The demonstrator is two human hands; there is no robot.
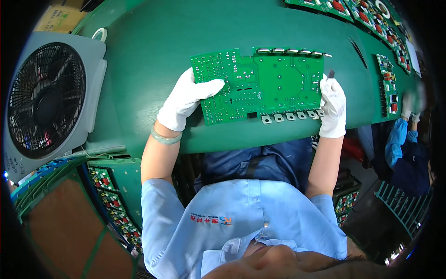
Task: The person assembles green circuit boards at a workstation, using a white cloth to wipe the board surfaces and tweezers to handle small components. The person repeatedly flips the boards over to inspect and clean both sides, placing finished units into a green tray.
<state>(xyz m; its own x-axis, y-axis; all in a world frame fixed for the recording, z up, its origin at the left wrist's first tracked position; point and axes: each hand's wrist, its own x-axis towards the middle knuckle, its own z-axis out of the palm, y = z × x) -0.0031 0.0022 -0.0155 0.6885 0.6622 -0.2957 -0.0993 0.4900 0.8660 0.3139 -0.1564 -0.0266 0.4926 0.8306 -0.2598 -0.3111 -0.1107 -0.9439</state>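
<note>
Seeing a green table [158,42] across the upper half, plain top, near edge bowed by the lens. Holding one green board [265,88] over its near middle, solder-dotted face up, metal tabs [278,117] along both long edges. Clamped at the left end by the left hand [188,98], thumb pressed on the face, remaining fingers tucked behind; pinched at the right edge by the right hand [333,104], fingers closed (plus a small dark strip [331,73] sticking up there, can't tell what). Can't judge the gap to the table either. Wearing white gloves [332,123] on both, pale bracelet [166,137] at the left wrist. On the left, a grey fan [46,100] with black grille just beside the table, cardboard box [58,18] past it. Far right on the table, black tweezers [357,52] near a parts-covered board [389,86], then a line of boards [367,19] toward the top corner, white ring [382,8] among them. Lower left, a brown panel [69,223] and racked boards [116,204]. Lower right, a green barred frame [404,207] on the floor, below a co-worker's blue sleeve [395,142].
</note>
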